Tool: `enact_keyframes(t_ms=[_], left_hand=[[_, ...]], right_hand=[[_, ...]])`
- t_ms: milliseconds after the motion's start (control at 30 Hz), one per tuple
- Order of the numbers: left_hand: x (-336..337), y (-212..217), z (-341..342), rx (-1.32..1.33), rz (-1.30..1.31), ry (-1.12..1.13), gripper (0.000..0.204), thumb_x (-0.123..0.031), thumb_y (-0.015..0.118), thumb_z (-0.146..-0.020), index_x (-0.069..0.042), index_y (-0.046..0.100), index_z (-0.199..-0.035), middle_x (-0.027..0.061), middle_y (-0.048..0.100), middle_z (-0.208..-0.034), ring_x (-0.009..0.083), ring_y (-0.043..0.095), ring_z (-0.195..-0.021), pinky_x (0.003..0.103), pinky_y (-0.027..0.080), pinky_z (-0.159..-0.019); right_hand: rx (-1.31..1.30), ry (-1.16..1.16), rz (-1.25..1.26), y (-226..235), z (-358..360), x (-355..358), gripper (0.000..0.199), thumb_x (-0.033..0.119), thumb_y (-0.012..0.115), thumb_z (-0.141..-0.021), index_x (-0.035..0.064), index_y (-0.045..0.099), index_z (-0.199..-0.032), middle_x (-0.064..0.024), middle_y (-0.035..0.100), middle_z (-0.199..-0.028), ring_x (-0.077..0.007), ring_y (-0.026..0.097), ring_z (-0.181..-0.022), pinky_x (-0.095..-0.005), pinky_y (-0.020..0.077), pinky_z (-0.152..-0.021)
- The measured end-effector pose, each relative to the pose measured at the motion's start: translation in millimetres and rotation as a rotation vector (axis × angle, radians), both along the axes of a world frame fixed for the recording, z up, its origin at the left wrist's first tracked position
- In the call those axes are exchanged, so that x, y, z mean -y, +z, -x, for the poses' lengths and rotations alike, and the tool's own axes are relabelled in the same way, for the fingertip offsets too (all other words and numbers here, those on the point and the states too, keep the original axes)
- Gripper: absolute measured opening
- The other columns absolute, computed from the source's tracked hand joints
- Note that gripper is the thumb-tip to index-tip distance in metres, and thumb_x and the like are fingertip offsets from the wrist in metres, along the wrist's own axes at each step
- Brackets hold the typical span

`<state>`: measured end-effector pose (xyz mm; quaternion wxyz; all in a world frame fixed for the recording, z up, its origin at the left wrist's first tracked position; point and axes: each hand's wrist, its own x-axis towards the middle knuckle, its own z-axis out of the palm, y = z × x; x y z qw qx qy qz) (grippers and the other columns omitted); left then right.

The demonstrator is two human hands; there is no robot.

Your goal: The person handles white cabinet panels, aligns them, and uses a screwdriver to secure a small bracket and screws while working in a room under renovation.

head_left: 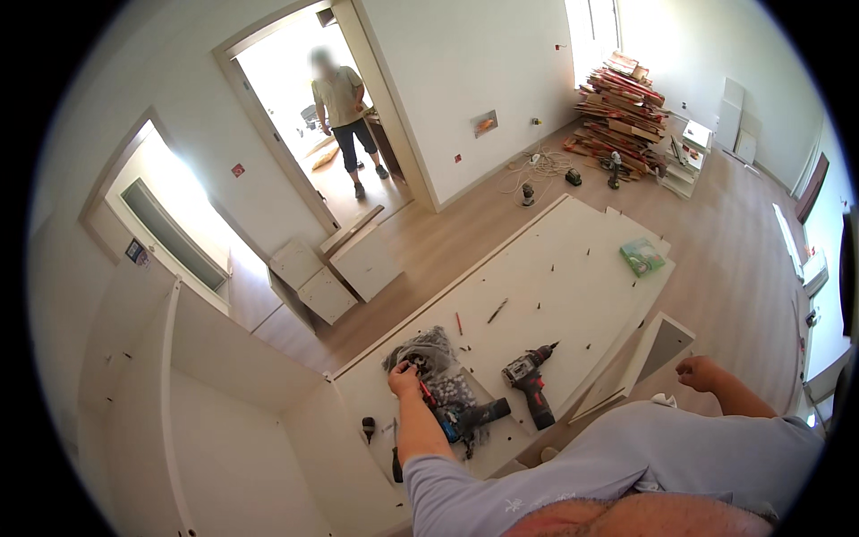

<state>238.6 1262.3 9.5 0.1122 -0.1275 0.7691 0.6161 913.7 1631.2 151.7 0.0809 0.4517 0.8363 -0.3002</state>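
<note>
My left hand [404,379] reaches over a white panel [429,345] to a clear plastic bag [431,347] of dark small hardware. Its fingers are pinched together at the bag's edge; what they hold is too small to make out. Under my left forearm lies a blue and black cordless drill [465,421], beside a bag of pale fittings [455,389]. A grey and red cordless drill [531,383] rests farther right on the panel. My right hand [700,373] hangs off the panel's right side with curled fingers, above a narrow white board [632,367]; its inside is hidden.
Several screws, a red pencil-like stick [459,323] and a green box [642,257] lie on the panel. An open white cabinet [242,421] stands left. White drawer boxes [367,261] sit beyond. Another person [340,112] stands in the doorway. Stacked cardboard [624,116] is far right.
</note>
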Motion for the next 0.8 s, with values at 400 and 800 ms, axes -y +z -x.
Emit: enact_keyframes(t_ms=[400, 800], left_hand=[[77, 18, -5, 0.223, -1.374, 0.191, 0.023, -0.028, 0.052, -0.105, -0.011, 0.054, -0.089, 0.0066, 0.06, -0.077, 0.0211, 0.064, -0.079, 0.031, 0.057, -0.065], [190, 11, -61, 0.275, 1.167, -0.427, 0.053, -0.04, 0.08, -0.086, -0.003, 0.068, -0.123, 0.0198, 0.073, -0.118, 0.0385, 0.07, -0.11, 0.049, 0.057, -0.088]], right_hand=[[-0.019, -0.034, 0.046, -8, -1, -2, 0.036, 0.02, 0.076, -0.088, 0.0029, 0.072, -0.12, -0.0172, 0.075, -0.112, -0.0297, 0.073, -0.104, -0.0392, 0.058, -0.092], [-0.037, -0.093, 0.063, -13, -16, 4, 0.036, 0.021, 0.076, -0.087, 0.003, 0.072, -0.118, -0.0166, 0.076, -0.113, -0.0293, 0.073, -0.103, -0.0387, 0.0577, -0.093]])
